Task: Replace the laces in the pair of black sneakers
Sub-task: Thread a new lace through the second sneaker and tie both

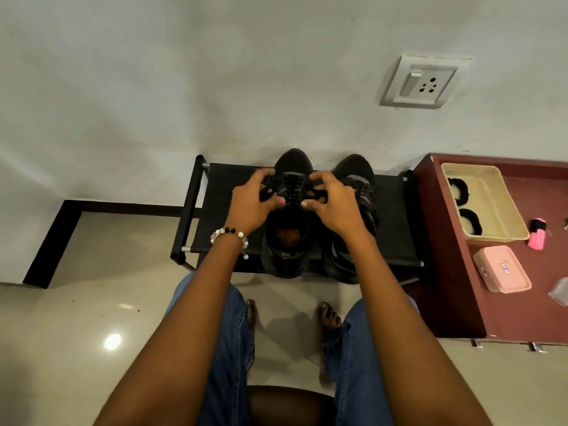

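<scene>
Two black sneakers stand side by side on a low black rack [396,216], toes toward the wall. Both my hands are on the left sneaker [287,241]. My left hand [253,199], with a bead bracelet at the wrist, has its fingers curled round the black laces [290,187] on the left side of the eyelets. My right hand [333,198] pinches the laces on the right side. The right sneaker [358,173] stands partly hidden behind my right hand and forearm.
A maroon cabinet [442,272] stands right of the rack, bearing a beige basket [504,207] with dark items, a pink case [501,269] and a small pink object [538,238]. A wall socket [425,83] is above. My jeans-clad legs and bare feet are on the tiled floor.
</scene>
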A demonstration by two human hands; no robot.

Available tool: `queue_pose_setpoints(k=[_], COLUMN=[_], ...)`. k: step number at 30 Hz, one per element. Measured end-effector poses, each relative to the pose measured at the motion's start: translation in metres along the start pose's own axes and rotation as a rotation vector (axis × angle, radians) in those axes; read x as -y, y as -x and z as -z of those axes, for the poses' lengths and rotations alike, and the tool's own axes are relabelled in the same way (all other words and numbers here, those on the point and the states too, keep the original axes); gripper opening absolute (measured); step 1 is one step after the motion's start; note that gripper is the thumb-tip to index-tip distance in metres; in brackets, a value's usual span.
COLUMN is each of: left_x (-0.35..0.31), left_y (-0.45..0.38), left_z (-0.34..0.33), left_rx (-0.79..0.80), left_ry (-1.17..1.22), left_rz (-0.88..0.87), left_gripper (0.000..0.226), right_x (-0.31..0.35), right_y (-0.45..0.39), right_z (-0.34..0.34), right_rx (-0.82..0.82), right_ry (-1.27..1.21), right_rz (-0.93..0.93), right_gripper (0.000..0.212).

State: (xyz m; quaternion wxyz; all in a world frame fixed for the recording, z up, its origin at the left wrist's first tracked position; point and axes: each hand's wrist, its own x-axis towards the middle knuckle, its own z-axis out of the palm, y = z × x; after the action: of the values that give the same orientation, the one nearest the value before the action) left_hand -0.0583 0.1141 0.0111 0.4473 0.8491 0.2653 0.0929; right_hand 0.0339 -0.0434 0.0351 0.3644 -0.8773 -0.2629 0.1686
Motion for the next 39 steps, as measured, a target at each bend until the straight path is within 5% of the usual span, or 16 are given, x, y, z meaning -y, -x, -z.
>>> queue_pose_setpoints(k=[2, 7, 12, 19, 22, 25, 30, 39], left_x=[0.008, 0.015, 0.015, 0.009, 0.009, 0.008, 0.0, 0.014], left_y=[-0.002, -0.011, -0.014, -0.009, -0.01, -0.012, -0.011, -0.012], left_z=[-0.005, -0.006, -0.007, -0.003, 0.004, 0.008, 0.01, 0.014], left_rx=[0.071, 0.033, 0.099, 0.133, 0.1, 0.091, 0.182, 0.155], left_ry=[-0.106, -0.269, -0.471, -0.543, -0.474, -0.458, -0.628, -0.242], left_rz=[-0.008, -0.014, -0.072, 0.006, 0.001, -0.031, -0.037, 0.171], left_gripper=[0.045, 0.014, 0.031, 0.026, 0.012, 0.029, 0.023, 0.024], right_x=[-0.007, -0.019, -0.022, -0.022, -0.024, -0.019, -0.008, -0.02], right_y=[0.0, -0.006, -0.013, -0.014, -0.019, -0.02, -0.015, -0.018], right_z=[-0.011, -0.018, -0.021, -0.013, -0.003, 0.003, -0.006, -0.004], right_rx=[0.029, 0.019, 0.023, 0.013, -0.089, -0.17, 0.102, 0.093], right_ry=[0.041, 0.091, 0.177, 0.148, 0.137, 0.354, 0.455, 0.417], right_rz=[-0.015, -0.042, -0.039, -0.045, -0.079, -0.021, 0.09, 0.0], right_gripper=[0.051, 0.022, 0.018, 0.017, 0.044, 0.065, 0.035, 0.017])
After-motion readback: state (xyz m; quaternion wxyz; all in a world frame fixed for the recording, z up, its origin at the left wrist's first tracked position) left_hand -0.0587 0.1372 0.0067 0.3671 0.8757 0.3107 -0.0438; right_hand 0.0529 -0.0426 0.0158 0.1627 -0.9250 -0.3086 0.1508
